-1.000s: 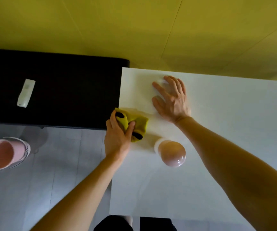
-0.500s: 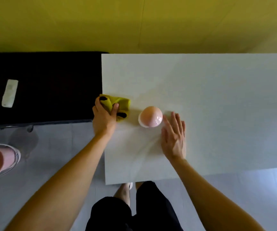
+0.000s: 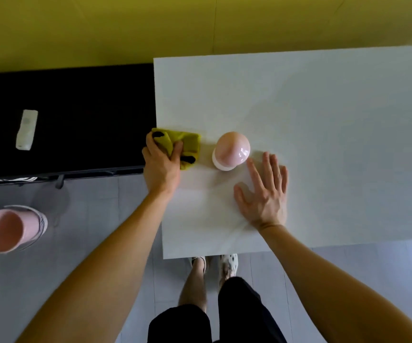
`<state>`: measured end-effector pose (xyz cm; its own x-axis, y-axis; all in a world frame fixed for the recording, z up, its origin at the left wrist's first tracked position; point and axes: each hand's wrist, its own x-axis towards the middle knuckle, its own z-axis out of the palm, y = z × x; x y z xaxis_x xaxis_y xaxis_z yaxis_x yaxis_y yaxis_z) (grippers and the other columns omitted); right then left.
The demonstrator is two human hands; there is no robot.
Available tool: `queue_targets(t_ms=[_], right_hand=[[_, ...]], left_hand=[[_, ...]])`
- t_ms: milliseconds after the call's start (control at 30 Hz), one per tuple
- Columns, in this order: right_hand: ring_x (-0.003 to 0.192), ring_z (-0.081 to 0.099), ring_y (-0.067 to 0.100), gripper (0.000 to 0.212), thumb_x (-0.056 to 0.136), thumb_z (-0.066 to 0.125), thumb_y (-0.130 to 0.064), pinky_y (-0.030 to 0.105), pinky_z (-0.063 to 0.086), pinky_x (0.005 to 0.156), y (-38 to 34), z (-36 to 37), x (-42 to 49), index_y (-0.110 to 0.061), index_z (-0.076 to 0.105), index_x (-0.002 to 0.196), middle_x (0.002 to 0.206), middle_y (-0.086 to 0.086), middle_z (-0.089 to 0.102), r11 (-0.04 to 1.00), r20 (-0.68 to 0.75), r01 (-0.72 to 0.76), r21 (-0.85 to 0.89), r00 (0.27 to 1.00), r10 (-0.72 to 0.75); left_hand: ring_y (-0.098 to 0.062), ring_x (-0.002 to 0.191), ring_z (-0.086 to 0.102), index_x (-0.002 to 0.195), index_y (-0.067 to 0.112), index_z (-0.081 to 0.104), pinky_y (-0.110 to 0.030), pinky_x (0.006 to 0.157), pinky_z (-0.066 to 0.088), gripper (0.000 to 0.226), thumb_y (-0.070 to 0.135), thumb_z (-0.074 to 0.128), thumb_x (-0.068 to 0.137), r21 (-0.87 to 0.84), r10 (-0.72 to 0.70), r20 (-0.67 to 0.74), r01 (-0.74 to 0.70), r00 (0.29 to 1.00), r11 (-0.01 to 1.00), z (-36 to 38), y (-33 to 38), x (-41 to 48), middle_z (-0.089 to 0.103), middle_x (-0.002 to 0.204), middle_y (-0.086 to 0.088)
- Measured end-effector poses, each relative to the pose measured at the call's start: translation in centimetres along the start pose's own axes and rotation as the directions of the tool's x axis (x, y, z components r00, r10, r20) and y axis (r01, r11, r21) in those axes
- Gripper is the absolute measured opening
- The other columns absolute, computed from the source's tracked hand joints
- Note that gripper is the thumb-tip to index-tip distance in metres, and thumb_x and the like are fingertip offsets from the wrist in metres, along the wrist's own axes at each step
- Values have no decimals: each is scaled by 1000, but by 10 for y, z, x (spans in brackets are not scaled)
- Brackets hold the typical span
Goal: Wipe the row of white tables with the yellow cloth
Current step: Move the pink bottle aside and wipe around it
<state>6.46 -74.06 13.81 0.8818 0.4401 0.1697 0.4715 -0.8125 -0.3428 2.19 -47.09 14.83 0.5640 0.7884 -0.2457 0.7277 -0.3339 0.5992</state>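
Head view. The left hand (image 3: 161,167) grasped a crumpled yellow cloth with black markings (image 3: 188,143), fingers and thumb curled round it, at the left edge of the white rectangular table (image 3: 323,107). The right hand (image 3: 265,196) lay flat on the tabletop, its 5 fingers straight and spread. A glossy pink dome on a white base (image 3: 232,149) stood just beside the right index fingertip. A white oblong handset (image 3: 26,129) lay on a black surface (image 3: 88,107), well left of the left fingers.

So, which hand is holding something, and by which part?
The left hand grips the bunched yellow cloth at its left end; the right hand lies flat, holding nothing.
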Motion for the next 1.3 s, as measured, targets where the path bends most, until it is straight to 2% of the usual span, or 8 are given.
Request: queue_targets(t_ms=[233, 433, 533, 667, 800, 1000, 1200, 1300], right_hand=[[168, 11, 41, 95, 92, 67, -70, 67, 12, 132, 1, -4, 0, -16, 42, 167, 178, 23, 21, 999, 61, 24, 32, 998, -26], [168, 8, 41, 96, 93, 63, -71, 65, 10, 133, 4, 0, 1, -18, 38, 169, 179, 21, 18, 999, 50, 33, 16, 998, -34], [168, 10, 41, 96, 92, 63, -72, 65, 10, 132, 6, 2, 0, -19, 38, 169, 179, 22, 19, 999, 32, 45, 12, 998, -45], [167, 12, 44, 95, 93, 59, -71, 66, 10, 132, 5, 3, 1, -18, 38, 168, 178, 24, 18, 998, 36, 56, 12, 998, -56], [166, 13, 46, 94, 94, 58, -70, 67, 10, 132, 2, 1, 2, -15, 38, 168, 177, 26, 19, 999, 42, 50, 0, 998, -50], [166, 15, 45, 92, 93, 60, -68, 67, 12, 131, 1, 0, 4, -15, 41, 166, 177, 26, 21, 999, 28, 46, -16, 999, -46], [167, 12, 40, 81, 100, 57, -63, 61, 6, 135, 5, -4, 4, -22, 41, 167, 178, 19, 22, 999, 65, 45, -31, 997, -43], [155, 37, 44, 54, 104, 59, -45, 60, 24, 129, 7, -11, 18, -21, 60, 153, 166, 17, 44, 999, 24, 37, -9, 999, -37]], left_hand=[[-49, 116, 68, 166, 17, 31, -53, 82, 57, 96, 78, 44, 93, 16, -67, 33, 66, 997, 998, -18, -61, -144, 55, 148, -15], [-48, 125, 63, 161, 12, 36, -54, 94, 54, 81, 62, 60, 103, 12, -22, -15, 22, 1000, 1000, -7, -31, -61, 55, 150, -19], [-49, 125, 62, 162, 12, 36, -55, 93, 53, 80, 62, 61, 104, -11, -42, -56, 41, 998, 999, 0, -14, -43, 53, 148, -20], [-47, 125, 63, 163, 14, 35, -48, 88, 53, 79, 60, 59, 104, -2, -60, -53, 60, 997, 998, -10, -52, -127, 54, 151, -18], [-45, 130, 61, 164, 17, 35, -52, 95, 54, 80, 61, 56, 101, 8, -115, -2, 115, 993, 993, -18, -86, -197, 52, 154, -14], [-45, 122, 65, 159, 16, 36, -47, 88, 53, 78, 65, 54, 102, 82, -92, 47, 88, 995, 993, -19, -84, -164, 56, 148, -15], [-51, 125, 62, 161, 13, 33, -57, 95, 53, 81, 65, 56, 103, 57, -96, 23, 95, 995, 994, -7, -35, -72, 53, 152, -21], [-53, 126, 61, 158, 13, 36, -59, 96, 52, 79, 64, 59, 102, 39, -87, 44, 85, 995, 996, -6, -10, -15, 53, 149, -22]])
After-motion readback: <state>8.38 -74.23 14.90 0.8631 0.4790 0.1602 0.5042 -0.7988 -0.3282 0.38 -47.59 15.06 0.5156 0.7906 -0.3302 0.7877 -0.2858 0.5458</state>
